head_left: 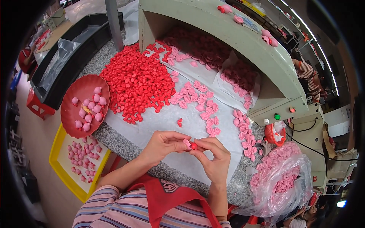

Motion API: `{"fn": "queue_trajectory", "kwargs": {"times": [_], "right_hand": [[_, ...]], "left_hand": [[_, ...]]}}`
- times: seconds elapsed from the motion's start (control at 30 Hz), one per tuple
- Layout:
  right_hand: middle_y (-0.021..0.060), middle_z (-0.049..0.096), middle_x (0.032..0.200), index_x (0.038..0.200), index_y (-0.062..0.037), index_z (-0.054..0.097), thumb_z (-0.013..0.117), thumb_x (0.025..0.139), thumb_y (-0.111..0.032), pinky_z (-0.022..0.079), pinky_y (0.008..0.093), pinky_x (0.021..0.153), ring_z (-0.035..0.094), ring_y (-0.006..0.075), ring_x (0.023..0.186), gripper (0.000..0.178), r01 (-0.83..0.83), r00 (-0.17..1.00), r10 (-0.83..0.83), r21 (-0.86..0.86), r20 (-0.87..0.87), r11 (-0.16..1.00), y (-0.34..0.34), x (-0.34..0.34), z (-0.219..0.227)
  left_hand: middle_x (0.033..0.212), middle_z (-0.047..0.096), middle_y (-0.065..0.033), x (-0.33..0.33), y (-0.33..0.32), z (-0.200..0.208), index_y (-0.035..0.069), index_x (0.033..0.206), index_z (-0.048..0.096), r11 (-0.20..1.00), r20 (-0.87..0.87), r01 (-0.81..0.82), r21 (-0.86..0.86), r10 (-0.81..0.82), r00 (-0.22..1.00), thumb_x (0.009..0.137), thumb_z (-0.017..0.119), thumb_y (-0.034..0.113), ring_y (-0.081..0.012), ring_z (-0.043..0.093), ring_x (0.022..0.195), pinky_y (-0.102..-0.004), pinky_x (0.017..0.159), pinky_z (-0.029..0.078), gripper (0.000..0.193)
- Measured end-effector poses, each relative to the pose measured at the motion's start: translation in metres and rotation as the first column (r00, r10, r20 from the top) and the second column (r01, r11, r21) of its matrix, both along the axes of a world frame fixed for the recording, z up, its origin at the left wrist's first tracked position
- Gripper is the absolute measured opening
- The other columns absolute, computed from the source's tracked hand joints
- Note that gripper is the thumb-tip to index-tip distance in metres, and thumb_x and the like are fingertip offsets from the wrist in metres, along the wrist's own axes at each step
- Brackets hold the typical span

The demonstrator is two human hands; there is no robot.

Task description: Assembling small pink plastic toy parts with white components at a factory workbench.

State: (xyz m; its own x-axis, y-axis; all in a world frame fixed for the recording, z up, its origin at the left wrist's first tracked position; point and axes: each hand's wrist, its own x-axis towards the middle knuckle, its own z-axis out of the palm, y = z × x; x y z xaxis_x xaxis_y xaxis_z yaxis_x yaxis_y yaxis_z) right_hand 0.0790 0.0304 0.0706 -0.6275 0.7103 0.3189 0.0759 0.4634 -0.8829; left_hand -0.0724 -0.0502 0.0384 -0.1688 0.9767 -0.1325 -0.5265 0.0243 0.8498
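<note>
Over the white paper (152,129) on the worktop, my two hands meet at their fingertips. My left hand (165,145) pinches a small pink piece (186,143) with a cupped shape. Against it, my right hand (213,154) pinches a small red piece (193,146); the two pieces touch or nearly touch. One loose red piece (180,122) lies on the paper just beyond my fingers. A big heap of glossy red pieces (137,79) spreads to the far left, and loose pink pieces (203,102) are scattered ahead.
A pale green arched machine (213,22) stands at the back. At left are a red scalloped bowl (70,114) and a yellow-rimmed tray (57,152), both holding pink-and-red pieces. A plastic bag of pink pieces (281,186) sits right, near a small red basket (270,133). Co-workers are in the background.
</note>
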Motion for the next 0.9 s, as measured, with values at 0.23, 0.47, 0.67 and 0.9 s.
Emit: {"fn": "queue_trajectory", "kwargs": {"times": [0.23, 0.47, 0.67, 0.9], "right_hand": [[0.0052, 0.057, 0.081, 0.090, 0.0007, 0.059, 0.074, 0.059, 0.000, 0.044, 0.0216, 0.062, 0.053, 0.0103, 0.069, 0.035, 0.058, 0.997, -0.056, -0.032, 0.061, 0.998, -0.014, -0.008, -0.001], [0.0031, 0.056, 0.078, 0.090, -0.0011, 0.058, 0.073, 0.062, 0.000, 0.042, 0.0218, 0.059, 0.050, 0.0086, 0.066, 0.032, 0.029, 0.998, -0.020, -0.162, 0.056, 0.986, -0.022, -0.005, -0.002], [0.0027, 0.058, 0.077, 0.090, -0.0018, 0.059, 0.072, 0.064, -0.001, 0.044, 0.0216, 0.060, 0.052, 0.0080, 0.066, 0.029, 0.047, 0.999, -0.044, -0.269, 0.015, 0.962, -0.027, -0.004, -0.003], [0.0075, 0.060, 0.083, 0.091, 0.0045, 0.056, 0.069, 0.064, 0.007, 0.047, 0.0223, 0.067, 0.056, 0.0099, 0.073, 0.031, -0.041, 0.995, -0.017, -0.544, -0.102, 0.838, -0.023, 0.003, 0.002]], "left_hand": [[0.091, 0.061, -0.0130, 0.006, -0.008, -0.003, -0.005, 0.097, 0.057, 0.997, -0.107, -0.063, 0.049, 0.068, 0.992, 0.077, 0.059, 0.000, -0.0162, 0.060, 0.082, -0.0273, 0.075, 0.049, 0.020], [0.093, 0.059, -0.0111, 0.005, -0.016, 0.004, -0.004, 0.095, 0.054, 0.999, -0.010, -0.004, 0.049, 0.004, 1.000, 0.078, 0.058, -0.001, -0.0157, 0.059, 0.085, -0.0270, 0.074, 0.049, 0.018], [0.090, 0.058, -0.0089, 0.017, -0.022, 0.006, -0.003, 0.094, 0.053, 0.997, 0.106, -0.070, 0.019, 0.068, 0.992, 0.079, 0.058, 0.000, -0.0138, 0.059, 0.081, -0.0256, 0.073, 0.048, 0.016], [0.092, 0.059, -0.0085, 0.017, -0.015, 0.003, -0.002, 0.095, 0.055, 0.997, 0.122, -0.009, -0.083, 0.019, 0.992, 0.080, 0.057, 0.002, -0.0130, 0.058, 0.081, -0.0264, 0.074, 0.049, 0.016]]}}
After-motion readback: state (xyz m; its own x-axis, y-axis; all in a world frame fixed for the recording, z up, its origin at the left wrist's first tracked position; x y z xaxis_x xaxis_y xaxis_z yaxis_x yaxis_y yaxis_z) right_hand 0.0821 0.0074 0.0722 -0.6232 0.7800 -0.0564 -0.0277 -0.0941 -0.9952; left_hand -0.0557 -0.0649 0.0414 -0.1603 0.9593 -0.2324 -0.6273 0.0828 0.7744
